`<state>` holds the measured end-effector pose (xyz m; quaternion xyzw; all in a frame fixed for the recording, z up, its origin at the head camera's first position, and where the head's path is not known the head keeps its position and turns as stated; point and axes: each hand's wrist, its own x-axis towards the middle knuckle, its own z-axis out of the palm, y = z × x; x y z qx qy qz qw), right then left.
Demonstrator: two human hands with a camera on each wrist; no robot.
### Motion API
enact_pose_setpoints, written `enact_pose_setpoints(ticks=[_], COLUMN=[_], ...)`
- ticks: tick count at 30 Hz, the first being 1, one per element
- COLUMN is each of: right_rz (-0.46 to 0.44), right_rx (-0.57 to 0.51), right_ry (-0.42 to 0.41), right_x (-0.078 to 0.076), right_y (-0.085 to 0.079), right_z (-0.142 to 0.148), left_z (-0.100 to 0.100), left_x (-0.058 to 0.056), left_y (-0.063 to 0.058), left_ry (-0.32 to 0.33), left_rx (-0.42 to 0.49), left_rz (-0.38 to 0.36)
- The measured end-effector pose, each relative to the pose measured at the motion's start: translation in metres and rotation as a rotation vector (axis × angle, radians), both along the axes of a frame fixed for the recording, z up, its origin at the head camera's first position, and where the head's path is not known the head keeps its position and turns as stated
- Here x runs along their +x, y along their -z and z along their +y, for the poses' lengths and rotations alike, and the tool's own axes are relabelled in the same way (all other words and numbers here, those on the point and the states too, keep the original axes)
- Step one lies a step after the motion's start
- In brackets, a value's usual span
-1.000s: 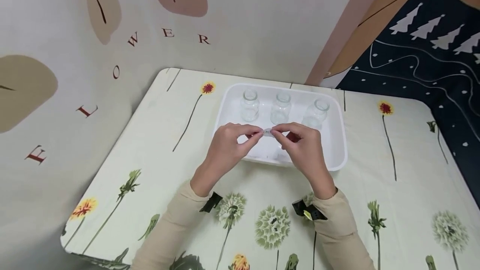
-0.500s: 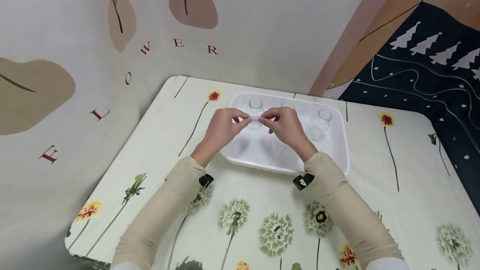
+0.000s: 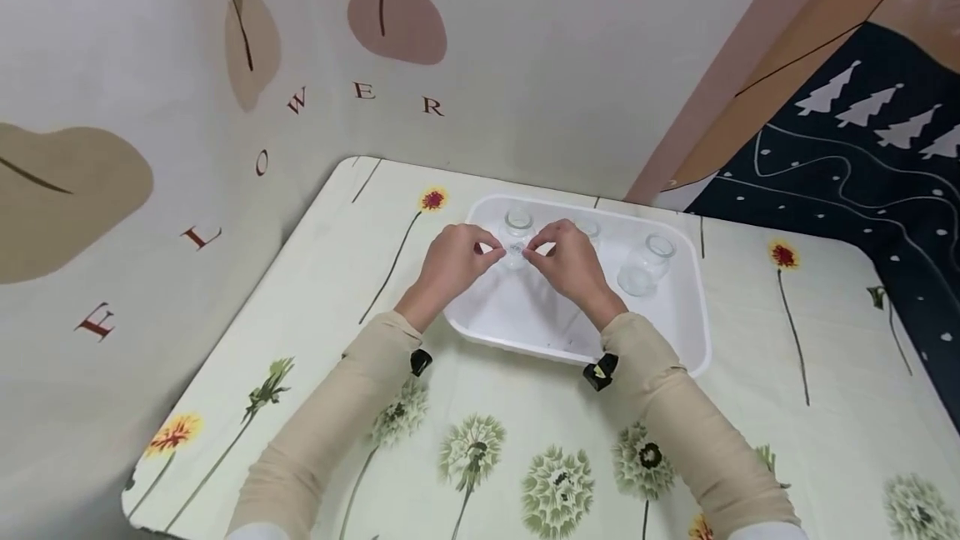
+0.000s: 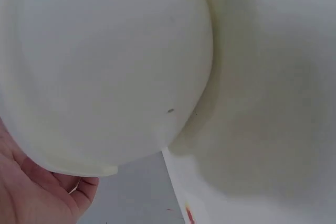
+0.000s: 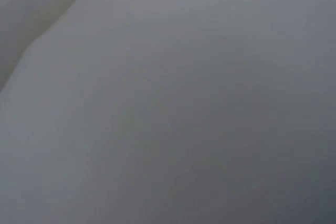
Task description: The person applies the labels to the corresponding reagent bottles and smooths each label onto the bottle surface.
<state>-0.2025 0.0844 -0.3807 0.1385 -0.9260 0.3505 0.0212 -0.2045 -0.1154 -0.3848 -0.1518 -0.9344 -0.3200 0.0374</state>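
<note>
In the head view a small label with dark print (image 3: pixel 515 249) lies against the front of the left glass jar (image 3: pixel 519 222). My left hand (image 3: pixel 456 263) pinches its left end between thumb and forefinger. Its right end is pinched by my right hand (image 3: pixel 568 261). Whether the label touches the glass, I cannot tell. A second glass jar (image 3: pixel 590 230) is partly covered by the right hand. In the left wrist view, the white tray (image 4: pixel 115 77) fills much of the picture, with the left hand (image 4: pixel 44 190) at lower left. The right wrist view holds only a blurred pale surface.
The white tray carries the jars; a third glass jar (image 3: pixel 647 267) stands tilted-looking at its right side. Under it is a table with a flower-printed cloth (image 3: pixel 555 415). A printed fabric wall (image 3: pixel 525 107) rises behind the table.
Both hands carried the label from in front of the tray's middle leftward to the left jar, then slightly lower along it. The head view has shifted a little.
</note>
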Motion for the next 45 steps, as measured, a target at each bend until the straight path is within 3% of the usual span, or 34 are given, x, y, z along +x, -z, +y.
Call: enact_pose_setpoints(ticks=[4,8,15,21,36,45], right_rz=[0.034,0.059,0.052,0.048,-0.089,-0.102], right_rx=[0.014,0.012,-0.022,-0.045,-0.154,-0.173], right_ry=[-0.052,-0.051,-0.050,-0.047,-0.030,0.030], right_x=[0.000,0.001,0.005,0.006,0.008,0.008], right_y=[-0.005,-0.008,-0.007,0.000,0.004,0.004], right_z=[0.000,0.001,0.002,0.001,0.002,0.002], left_z=[0.001,0.004,0.006,0.006,0.002,0.001], left_x=[-0.002,-0.002,-0.001,0.000,-0.001,-0.003], left_y=[-0.006,-0.008,-0.001,0.006,0.013,0.017], left_ry=[-0.003,0.024,0.026,0.077,0.135,0.188], left_rx=[-0.001,0.008,0.053,0.085,0.186,0.203], left_rz=[0.016,0.047,0.103,0.114,0.020,0.070])
